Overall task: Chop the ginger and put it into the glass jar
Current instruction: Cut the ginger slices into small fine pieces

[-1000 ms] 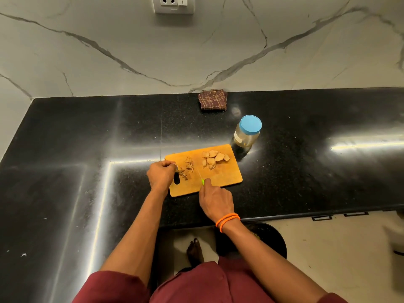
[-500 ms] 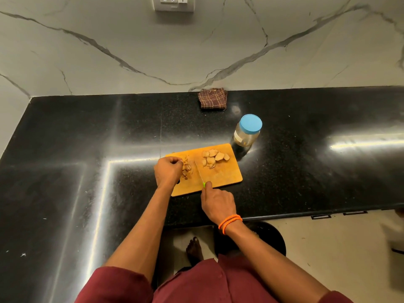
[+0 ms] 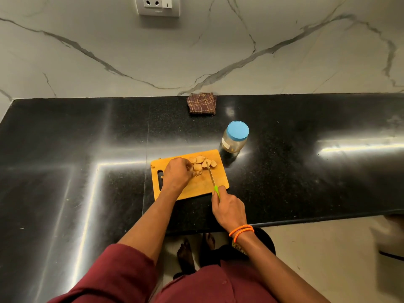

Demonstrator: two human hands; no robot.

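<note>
Orange-brown wood made up the board point(image 3: 197, 189), which lay on the black counter point(image 3: 87, 132) near its front edge, in the only view there was, the head camera's. Ginger point(image 3: 202, 164) sat in pale slices at the board's far right corner, some overlapping, and none of it looked finely chopped (the pieces were too small to judge more closely than that). The left hand point(image 3: 177, 173) lay over the board's middle with its fingers curled down onto the left end of the pile, holding a piece there; exactly how the fingertips pinched it could not be told, since the knuckles hid them. The right hand point(image 3: 229, 209) gripped the green handle of a knife point(image 3: 211, 177), fingers wrapped round it, and the blade ran away from the hand with its tip among the rightmost slices.

Just beyond the board's far right corner stood the jar point(image 3: 235, 138), upright and apart from the board, its blue lid point(image 3: 237, 130) on. No ginger showed inside it, so far as the glass let one see.

By my judgement the slicing was largely done but the chopping was mid-way. Left to do: finish cutting, take off the lid, and move the ginger into the jar.
</note>
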